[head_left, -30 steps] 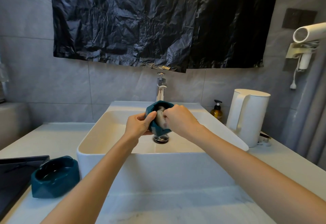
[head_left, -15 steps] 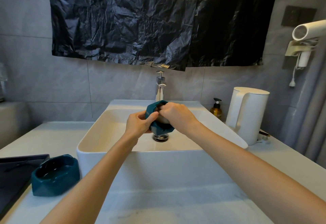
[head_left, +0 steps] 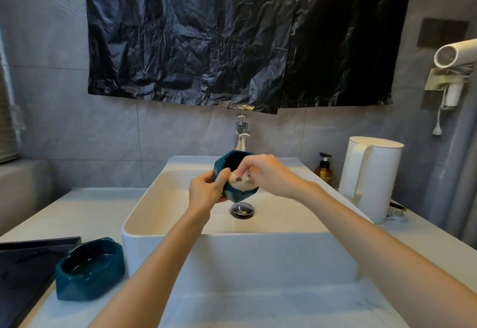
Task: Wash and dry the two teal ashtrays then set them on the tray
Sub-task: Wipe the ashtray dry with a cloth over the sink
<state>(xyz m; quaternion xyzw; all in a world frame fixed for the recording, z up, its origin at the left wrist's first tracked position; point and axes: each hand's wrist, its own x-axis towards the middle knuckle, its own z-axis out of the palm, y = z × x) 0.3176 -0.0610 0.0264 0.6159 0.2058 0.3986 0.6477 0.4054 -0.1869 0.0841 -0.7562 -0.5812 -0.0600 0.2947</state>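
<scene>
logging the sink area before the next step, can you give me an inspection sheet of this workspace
surface: white counter with a raised white basin.
job's things: held ashtray tilted above the basin; second ashtray upright on the counter beside the dark tray; neither is on the tray.
clutter: white kettle and amber pump bottle right of the basin.
hands: left hand grips the held ashtray; right hand pinches a whitish wad at its rim.
cables: white cord hangs below the wall-mounted hair dryer.
surroundings: grey tiled wall, black plastic sheet above the tap.
</scene>
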